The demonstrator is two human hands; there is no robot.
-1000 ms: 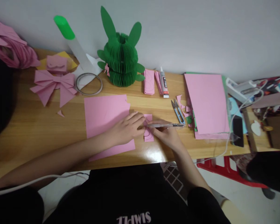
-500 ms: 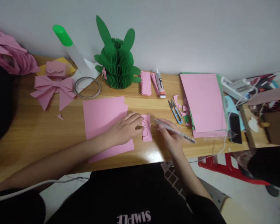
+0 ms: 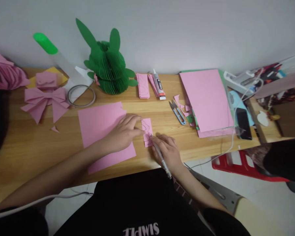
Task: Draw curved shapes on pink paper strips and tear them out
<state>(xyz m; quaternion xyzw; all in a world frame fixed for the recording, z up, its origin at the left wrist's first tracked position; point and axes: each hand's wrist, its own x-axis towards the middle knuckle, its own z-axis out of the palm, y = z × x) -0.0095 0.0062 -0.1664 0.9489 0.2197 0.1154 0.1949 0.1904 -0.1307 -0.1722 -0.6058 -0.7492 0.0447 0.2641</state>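
A small pink paper strip (image 3: 147, 124) with curved outlines drawn on it lies on the table. My left hand (image 3: 125, 132) rests over the right part of a larger pink sheet (image 3: 95, 123), its fingers stretched apart and their tips at the strip's left edge. From the other side, my right hand (image 3: 168, 152) holds a pen (image 3: 161, 157) in a writing grip. The pen's tip is at the lower part of the strip, by the drawn curve; whether it touches the paper I cannot tell.
Behind stand a green paper rabbit (image 3: 110, 70), a tape roll (image 3: 81, 104) and a glue tube (image 3: 159, 86). Blue thread snips (image 3: 177, 113) and paper scraps lie near a pink paper stack (image 3: 208, 101). A pink bow (image 3: 45, 101) sits left; a phone (image 3: 244, 124) lies right.
My right hand has come left and down and turned the pen, so its tip now meets the strip's area. My left hand stays by the strip. The whole view has shifted slightly.
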